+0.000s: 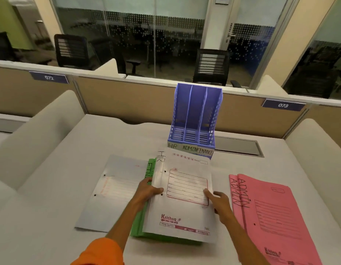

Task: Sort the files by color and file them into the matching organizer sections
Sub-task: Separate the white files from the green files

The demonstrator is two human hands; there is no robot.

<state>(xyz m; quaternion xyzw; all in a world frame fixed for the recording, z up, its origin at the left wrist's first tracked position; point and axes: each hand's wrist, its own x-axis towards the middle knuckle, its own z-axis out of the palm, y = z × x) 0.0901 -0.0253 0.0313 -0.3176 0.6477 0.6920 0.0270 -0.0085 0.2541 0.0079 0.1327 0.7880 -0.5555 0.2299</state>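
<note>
A white file (185, 192) marked "HR" is lifted over a stack of green files (142, 224). My left hand (147, 190) grips its left edge and my right hand (220, 202) holds its right edge. Another white file (112, 190) lies flat to the left. Two pink files (271, 217) marked "ADMIN" lie overlapped on the right. The blue organizer (194, 115) stands behind, with three empty sections labelled HR, ADMIN and FINANCE.
The white desk (60, 178) is bounded by beige partitions (127, 100) and padded side dividers (41, 134). A grey cable slot (236, 145) lies right of the organizer. Black chairs (211, 67) stand beyond the partition.
</note>
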